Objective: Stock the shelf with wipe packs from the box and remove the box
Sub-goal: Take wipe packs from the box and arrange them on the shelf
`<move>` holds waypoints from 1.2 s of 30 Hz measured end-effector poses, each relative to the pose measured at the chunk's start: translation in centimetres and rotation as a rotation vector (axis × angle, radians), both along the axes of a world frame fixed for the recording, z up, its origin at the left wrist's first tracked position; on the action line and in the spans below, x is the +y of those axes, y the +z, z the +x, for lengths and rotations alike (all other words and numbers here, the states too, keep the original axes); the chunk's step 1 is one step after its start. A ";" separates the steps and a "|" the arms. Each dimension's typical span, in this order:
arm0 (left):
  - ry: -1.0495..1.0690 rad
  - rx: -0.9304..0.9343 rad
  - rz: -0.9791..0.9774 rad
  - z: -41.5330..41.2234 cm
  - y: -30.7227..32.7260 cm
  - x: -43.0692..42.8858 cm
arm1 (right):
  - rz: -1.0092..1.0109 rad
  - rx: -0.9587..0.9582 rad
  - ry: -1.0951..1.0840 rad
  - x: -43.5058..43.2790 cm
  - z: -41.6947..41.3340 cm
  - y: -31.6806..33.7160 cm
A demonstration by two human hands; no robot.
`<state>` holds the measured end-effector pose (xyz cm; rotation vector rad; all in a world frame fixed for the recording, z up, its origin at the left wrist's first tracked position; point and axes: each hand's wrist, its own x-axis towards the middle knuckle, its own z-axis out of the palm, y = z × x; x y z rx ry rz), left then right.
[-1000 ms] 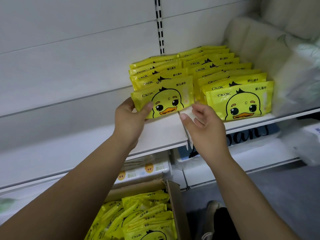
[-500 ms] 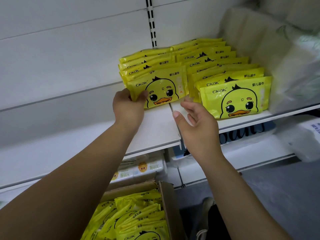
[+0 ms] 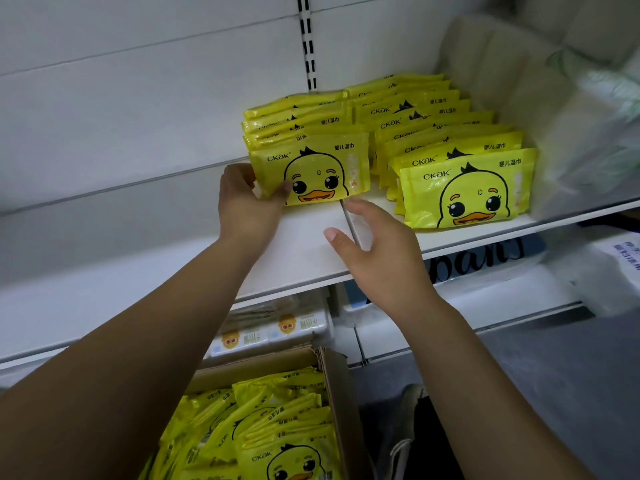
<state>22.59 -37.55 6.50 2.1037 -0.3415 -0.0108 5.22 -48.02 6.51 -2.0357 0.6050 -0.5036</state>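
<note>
While the left hand (image 3: 247, 206) pinches the left edge of a flat yellow duck-face wipe pack (image 3: 318, 171), thumb on its front and fingers behind, that pack stands upright on the white shelf board (image 3: 294, 251) at the front of the left row of matching packs (image 3: 294, 116). Below, an open brown cardboard box (image 3: 334, 386) holds more loosely piled yellow packs (image 3: 284, 431). Right of the held pack, the right hand (image 3: 377, 247) hovers over the shelf's front with fingers spread, holding nothing, its fingertips just beside the pack's lower right corner. Further right, a second row of duck packs (image 3: 467, 188) leans back, and pale plastic-wrapped bundles (image 3: 571, 140) fill the shelf's right end.
</note>
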 end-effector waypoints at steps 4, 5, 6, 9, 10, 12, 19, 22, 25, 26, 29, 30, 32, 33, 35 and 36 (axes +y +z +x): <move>-0.043 -0.092 0.188 -2.0 0.9 3.3 | -0.024 -0.006 0.021 0.7 -0.8 1.4; -0.068 -0.117 0.230 -2.7 1.2 4.4 | -0.035 -0.003 0.032 1.0 -1.1 1.7; -0.097 -0.144 0.273 -3.4 1.5 5.7 | -0.046 0.001 0.044 1.4 -1.4 1.8; -0.174 -0.211 0.398 -5.8 2.6 9.6 | -0.105 0.026 0.077 2.9 -2.4 2.0; -0.192 -0.221 0.429 -6.6 2.9 10.9 | -0.126 0.039 0.093 3.5 -2.7 2.0; -0.221 -0.238 0.482 -8.3 3.3 13.3 | -0.160 0.060 0.134 5.0 -3.6 1.8; -0.257 -0.208 0.582 -14.5 2.6 22.5 | -0.246 0.169 0.303 12.7 -7.9 -0.8; -0.249 -0.176 0.631 -17.5 1.3 27.1 | -0.301 0.211 0.399 16.1 -9.5 -2.0; -0.192 -0.134 0.710 -20.5 -0.5 31.9 | -0.357 0.307 0.523 19.0 -10.8 -3.7; -0.168 -0.110 0.731 -21.5 -1.1 33.5 | -0.370 0.355 0.558 19.9 -11.3 -4.3; -0.072 -0.029 0.783 -24.5 -3.0 38.1 | -0.412 0.528 0.633 22.6 -12.8 -6.2; -0.027 0.003 0.804 -25.4 -3.5 39.6 | -0.420 0.585 0.654 23.6 -13.2 -6.8; 0.078 0.067 0.813 -27.0 -4.4 42.1 | -0.429 0.674 0.693 25.3 -14.0 -7.8; 0.136 0.100 0.797 -27.7 -4.8 43.4 | -0.431 0.707 0.715 26.3 -14.4 -8.4; 0.219 0.182 0.761 -28.7 -5.6 45.3 | -0.403 0.762 0.738 27.3 -15.2 -9.6; 0.245 0.243 0.742 -29.1 -6.0 46.3 | -0.388 0.794 0.758 28.1 -15.5 -10.1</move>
